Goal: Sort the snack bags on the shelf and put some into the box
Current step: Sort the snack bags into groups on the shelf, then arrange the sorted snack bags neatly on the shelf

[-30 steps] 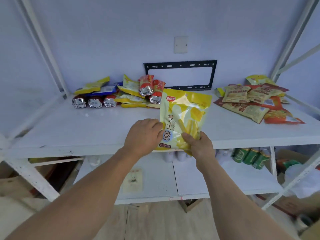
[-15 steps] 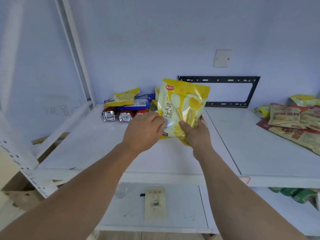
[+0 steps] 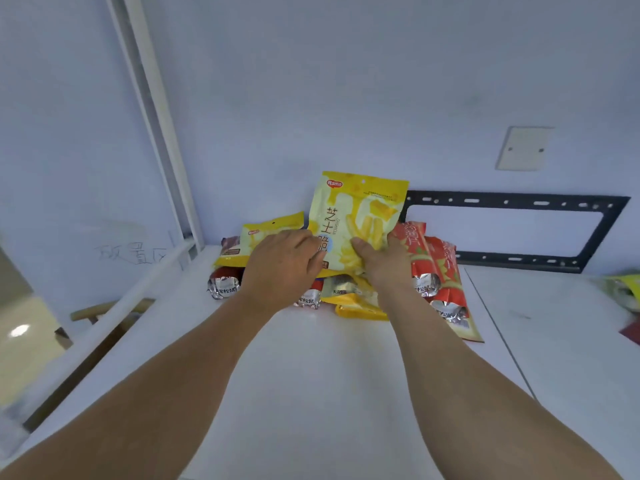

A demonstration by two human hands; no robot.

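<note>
Head view. Both hands hold a yellow snack bag (image 3: 360, 216) upright over a pile of snack bags at the back of the white shelf (image 3: 311, 375). The left hand (image 3: 282, 268) curls round the bag's lower left edge; the right hand (image 3: 382, 265) pinches its lower right part, thumb on the front. Beneath lie a second yellow bag (image 3: 268, 233), red bags (image 3: 436, 268), foil-ended packets (image 3: 223, 287) and a yellow packet (image 3: 360, 306). On the wall behind: a black bracket (image 3: 512, 202) and a cover plate (image 3: 524, 148).
</note>
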